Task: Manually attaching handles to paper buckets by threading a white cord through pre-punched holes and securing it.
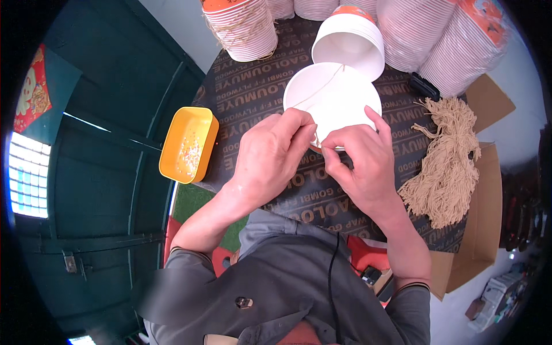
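Observation:
A white-lined paper bucket (351, 98) lies in front of me with its mouth facing up toward me; a bit of orange shows below its near rim. A thin tan string (322, 88) runs from the far rim across the mouth to my fingers. My left hand (264, 155) is closed, thumb and forefinger pinching the string at the near rim. Just to its right, my right hand (362, 161) pinches the string's end at the same rim, little finger raised. The fingertips partly hide the string there.
Behind stands another white bucket (351, 49). Stacked buckets (241, 31) with strings and plastic-wrapped stacks (417, 34) line the far edge. A yellow tub (208, 146) with small colourful bits sits left. At right lie a tan string bundle (445, 164), black object (424, 86) and cardboard box (480, 213).

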{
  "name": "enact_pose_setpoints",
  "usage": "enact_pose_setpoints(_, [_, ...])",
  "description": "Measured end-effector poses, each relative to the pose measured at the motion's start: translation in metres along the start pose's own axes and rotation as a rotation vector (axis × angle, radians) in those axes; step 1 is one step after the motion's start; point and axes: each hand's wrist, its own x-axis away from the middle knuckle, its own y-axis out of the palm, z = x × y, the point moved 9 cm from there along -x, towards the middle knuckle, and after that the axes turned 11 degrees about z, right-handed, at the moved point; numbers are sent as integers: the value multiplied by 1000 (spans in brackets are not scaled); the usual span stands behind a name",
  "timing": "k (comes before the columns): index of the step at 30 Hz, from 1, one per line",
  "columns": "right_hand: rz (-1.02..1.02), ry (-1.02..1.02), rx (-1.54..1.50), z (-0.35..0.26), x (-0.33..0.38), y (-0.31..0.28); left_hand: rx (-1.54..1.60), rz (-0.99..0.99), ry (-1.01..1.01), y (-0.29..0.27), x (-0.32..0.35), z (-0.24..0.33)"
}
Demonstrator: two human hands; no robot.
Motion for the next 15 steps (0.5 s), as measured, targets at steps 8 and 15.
enact_pose_setpoints(8, [-1, -78, 35, -2, -6, -1, -150, 40, 89, 3, 1, 3])
enact_pose_setpoints(15, [-66, 24, -33, 4, -3, -3, -95, 35, 99, 4, 1, 11])
